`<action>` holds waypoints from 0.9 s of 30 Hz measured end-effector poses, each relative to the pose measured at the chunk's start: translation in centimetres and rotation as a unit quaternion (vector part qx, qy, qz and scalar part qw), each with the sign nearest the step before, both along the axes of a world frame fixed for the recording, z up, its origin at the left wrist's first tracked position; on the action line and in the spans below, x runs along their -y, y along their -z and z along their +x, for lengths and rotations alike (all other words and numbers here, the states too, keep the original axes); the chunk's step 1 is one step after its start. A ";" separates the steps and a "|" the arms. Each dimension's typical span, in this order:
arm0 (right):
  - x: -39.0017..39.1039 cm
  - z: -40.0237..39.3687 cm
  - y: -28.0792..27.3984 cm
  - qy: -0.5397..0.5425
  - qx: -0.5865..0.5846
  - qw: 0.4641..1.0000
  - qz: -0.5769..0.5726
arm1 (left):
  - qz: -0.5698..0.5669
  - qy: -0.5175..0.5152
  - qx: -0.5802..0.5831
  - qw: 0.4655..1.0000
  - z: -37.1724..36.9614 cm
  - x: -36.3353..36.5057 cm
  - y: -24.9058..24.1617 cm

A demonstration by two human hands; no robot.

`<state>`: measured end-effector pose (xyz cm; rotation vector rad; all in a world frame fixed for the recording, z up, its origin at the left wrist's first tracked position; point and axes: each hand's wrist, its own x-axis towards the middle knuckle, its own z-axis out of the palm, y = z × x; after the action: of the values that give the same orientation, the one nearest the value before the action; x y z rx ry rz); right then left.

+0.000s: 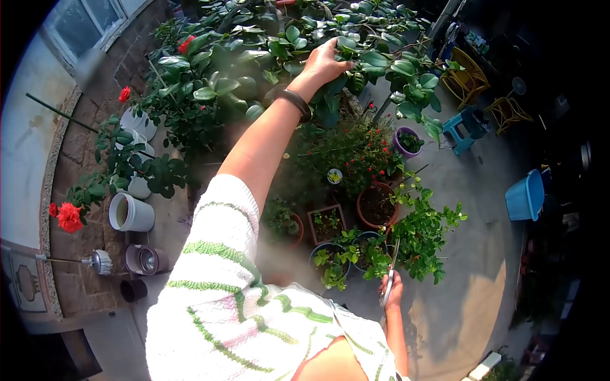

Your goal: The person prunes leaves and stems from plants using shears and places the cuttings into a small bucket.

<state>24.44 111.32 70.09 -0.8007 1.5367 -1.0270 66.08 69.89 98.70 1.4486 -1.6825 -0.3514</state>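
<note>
My left hand [325,62] reaches up into the broad glossy leaves of a large plant [254,57], thumb apart from the other fingers; its fingertips are partly lost among the leaves. A dark bracelet [294,103] circles that wrist. Lower down on the right, my right hand [392,289] is closed round the handles of scissors [394,257]. Their blades point upward beside a leafy light-green plant [422,228]. Blue-rimmed pots [330,261] with small plants stand just left of the scissors.
White buckets [131,213] line the brick wall [82,267] at left, near red roses [70,217]. Below the large plant are a brown round pot [377,204] and a purple pot [407,142]. A blue stool [467,129], yellow chairs [467,77] and blue basin [525,195] stand at right.
</note>
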 end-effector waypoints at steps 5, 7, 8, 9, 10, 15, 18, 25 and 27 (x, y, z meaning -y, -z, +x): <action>2.6 5.1 -3.4 -0.025 -0.064 0.998 -0.006 | -0.012 0.020 0.088 0.996 -2.6 -5.1 1.6; 3.6 7.0 -5.2 -0.077 -0.181 0.980 -0.044 | -0.075 0.043 0.207 0.974 -3.2 -5.8 4.0; 3.8 8.5 -7.3 -0.120 -0.343 0.928 -0.080 | -0.142 0.046 0.265 0.953 -3.2 -5.7 5.6; 3.8 8.5 -6.9 -0.139 -0.358 0.918 -0.103 | -0.216 0.027 0.320 0.922 -3.4 -6.7 6.3; 4.0 8.4 -6.2 -0.158 -0.373 0.905 -0.127 | -0.198 0.031 0.368 0.908 -3.7 -7.0 6.9; 4.3 10.2 -7.4 -0.195 -0.376 0.903 -0.076 | -0.195 0.047 0.372 0.906 -6.5 -5.2 13.2; 4.2 10.2 -6.6 -0.187 -0.361 0.910 -0.079 | -0.175 0.071 0.279 0.942 -9.3 -2.4 16.5; 5.6 11.6 -8.9 -0.116 -0.244 0.963 0.014 | -0.038 -0.019 0.230 0.972 -13.7 -1.9 15.3; 5.5 10.4 -7.8 -0.125 -0.290 0.949 -0.006 | -0.040 -0.106 0.308 0.945 -12.7 -4.0 14.1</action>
<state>34.87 105.81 77.87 -1.3526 1.8516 -0.6369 53.34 73.88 84.63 1.7711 -1.9578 0.3242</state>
